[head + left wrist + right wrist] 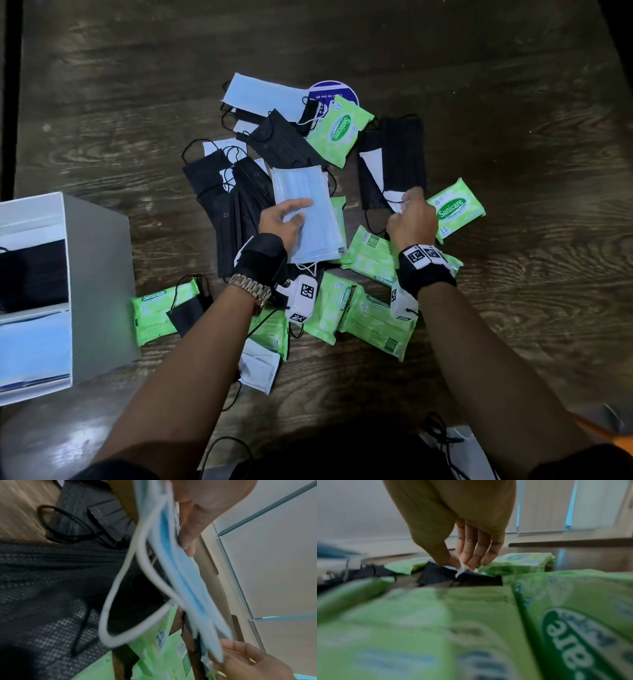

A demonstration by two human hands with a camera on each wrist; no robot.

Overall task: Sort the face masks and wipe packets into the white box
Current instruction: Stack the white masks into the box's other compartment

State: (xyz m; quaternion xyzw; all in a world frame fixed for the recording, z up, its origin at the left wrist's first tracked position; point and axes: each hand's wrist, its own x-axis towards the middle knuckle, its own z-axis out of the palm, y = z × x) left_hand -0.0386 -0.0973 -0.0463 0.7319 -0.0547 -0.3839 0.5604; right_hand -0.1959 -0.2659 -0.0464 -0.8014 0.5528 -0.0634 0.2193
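Note:
A pile of black masks [281,140], blue masks and green wipe packets [337,132] lies in the middle of the dark wooden table. My left hand [286,219] holds a stack of light blue masks [310,212] above the pile, thumb on top; in the left wrist view the blue masks [185,574] hang edge-on with white ear loops [120,601] dangling. My right hand [411,212] pinches the white corner of a black mask [394,164] beside a wipe packet [457,209]; the right wrist view shows thumb and fingers [471,553] closed on that white corner [461,568]. The white box [37,219] stands at the left.
The white box holds black masks [34,274] in one compartment and blue masks [34,349] in the nearer one. A round purple disc [334,94] lies under the far side of the pile. More green packets [373,318] lie near my wrists. Bare table surrounds the pile.

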